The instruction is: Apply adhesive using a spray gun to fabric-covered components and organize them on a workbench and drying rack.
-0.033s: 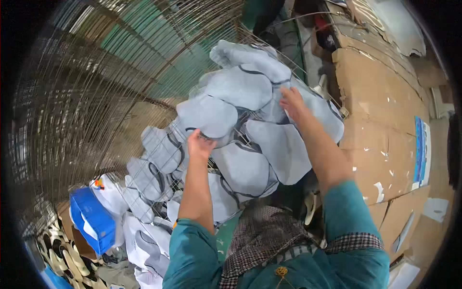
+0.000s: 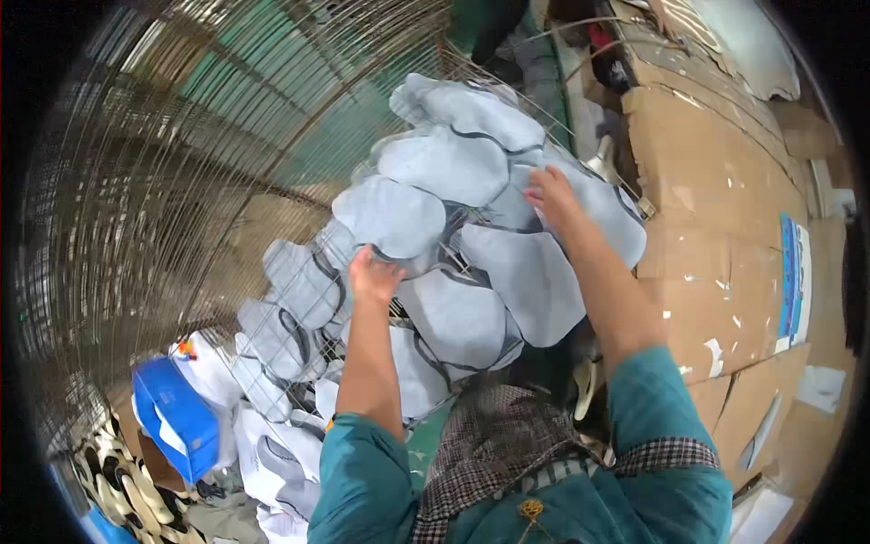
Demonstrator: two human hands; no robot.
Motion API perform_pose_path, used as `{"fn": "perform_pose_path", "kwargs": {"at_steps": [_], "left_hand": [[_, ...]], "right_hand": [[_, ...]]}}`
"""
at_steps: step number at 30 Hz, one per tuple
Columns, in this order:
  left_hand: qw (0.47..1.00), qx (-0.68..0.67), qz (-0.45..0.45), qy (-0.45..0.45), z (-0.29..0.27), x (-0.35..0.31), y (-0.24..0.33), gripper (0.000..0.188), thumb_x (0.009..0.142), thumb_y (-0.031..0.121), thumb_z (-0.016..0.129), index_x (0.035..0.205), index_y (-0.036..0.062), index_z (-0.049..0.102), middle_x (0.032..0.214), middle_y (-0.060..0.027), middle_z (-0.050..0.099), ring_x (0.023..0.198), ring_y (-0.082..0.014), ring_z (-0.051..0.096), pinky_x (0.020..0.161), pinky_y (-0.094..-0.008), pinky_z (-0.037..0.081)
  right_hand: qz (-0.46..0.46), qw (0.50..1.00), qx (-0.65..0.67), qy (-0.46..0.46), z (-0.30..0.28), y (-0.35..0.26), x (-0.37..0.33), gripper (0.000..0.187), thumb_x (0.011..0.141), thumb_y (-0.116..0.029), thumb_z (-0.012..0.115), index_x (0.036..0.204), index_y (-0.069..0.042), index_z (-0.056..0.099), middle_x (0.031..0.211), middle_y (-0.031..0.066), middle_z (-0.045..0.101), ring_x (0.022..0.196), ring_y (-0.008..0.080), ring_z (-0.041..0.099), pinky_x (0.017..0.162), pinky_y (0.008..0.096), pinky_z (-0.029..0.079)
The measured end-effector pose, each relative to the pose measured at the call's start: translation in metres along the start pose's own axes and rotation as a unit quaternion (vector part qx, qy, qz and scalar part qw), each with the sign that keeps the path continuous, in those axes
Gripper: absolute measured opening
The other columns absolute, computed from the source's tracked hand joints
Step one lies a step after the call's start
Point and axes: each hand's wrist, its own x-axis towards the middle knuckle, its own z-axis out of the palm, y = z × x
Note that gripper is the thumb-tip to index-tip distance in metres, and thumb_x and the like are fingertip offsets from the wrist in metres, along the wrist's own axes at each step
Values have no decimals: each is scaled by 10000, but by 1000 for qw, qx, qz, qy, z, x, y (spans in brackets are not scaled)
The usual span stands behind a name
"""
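Observation:
Many light grey, rounded fabric-like pieces with dark curved edging lie overlapping on a wire rack (image 2: 299, 195); their exact kind I cannot make out. My left hand (image 2: 375, 277) is at the lower edge of one grey piece (image 2: 388, 216), fingers parted and thumb out to the right. Whether its fingertips touch that piece is unclear. Farther right, my right hand (image 2: 553, 196) reaches over the pile, fingers spread, beside another grey piece (image 2: 509, 204). A broad grey piece (image 2: 526, 283) lies between my forearms. Neither hand visibly grips anything.
Large cardboard boxes (image 2: 707, 181) stand along the right side. At lower left are a blue box (image 2: 177, 417), a white bag (image 2: 213, 363) and a heap of cream and black sole-shaped pieces (image 2: 122, 480). Wire mesh rises at the left and far side.
Almost nothing differs. The view has shifted very slightly, and my left hand sits a touch lower with its fingers a little straighter.

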Motion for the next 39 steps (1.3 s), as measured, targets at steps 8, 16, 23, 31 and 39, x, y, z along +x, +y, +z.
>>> {"fn": "perform_pose_path", "kwargs": {"at_steps": [8, 16, 23, 31, 39], "left_hand": [[971, 164, 60, 161, -73, -2, 8, 676, 760, 506, 581, 1338, 288, 308, 1314, -156, 353, 1143, -344, 349, 904, -543, 333], [932, 201, 133, 270, -54, -44, -21, 457, 755, 318, 568, 1093, 11, 547, 1195, -124, 501, 1028, -275, 491, 792, -440, 444], [866, 390, 232, 209, -26, -138, -111, 566, 781, 388, 535, 1241, 64, 474, 1281, -86, 454, 1140, -238, 406, 911, -429, 322], [692, 558, 369, 271, 9, -230, -178, 298, 764, 267, 532, 906, 31, 647, 904, -133, 633, 867, -247, 586, 737, -364, 451], [684, 514, 418, 304, 12, -314, -213, 258, 672, 205, 599, 778, -18, 672, 760, -164, 664, 730, -260, 633, 674, -367, 470]], "right_hand": [[-97, 992, 72, 26, -194, -24, -117, 398, 850, -131, 560, 1204, 9, 447, 908, 127, 603, 728, 197, 619, 659, 293, 518], [-136, 860, 116, 478, -551, 82, -328, 330, 872, -184, 563, 1150, -22, 488, 903, 92, 600, 748, 183, 614, 652, 288, 519], [-169, 596, 316, 719, -857, 263, -513, 254, 833, -145, 548, 1061, -34, 534, 809, 97, 580, 658, 193, 572, 542, 340, 483], [-90, 793, 266, 540, -1032, 281, -453, 271, 839, -168, 562, 1067, -25, 538, 881, 108, 579, 749, 204, 566, 638, 349, 475], [-80, 844, 188, 495, -1063, 225, -367, 291, 845, -192, 575, 1074, -16, 541, 952, 120, 578, 841, 215, 560, 734, 358, 467]]}}
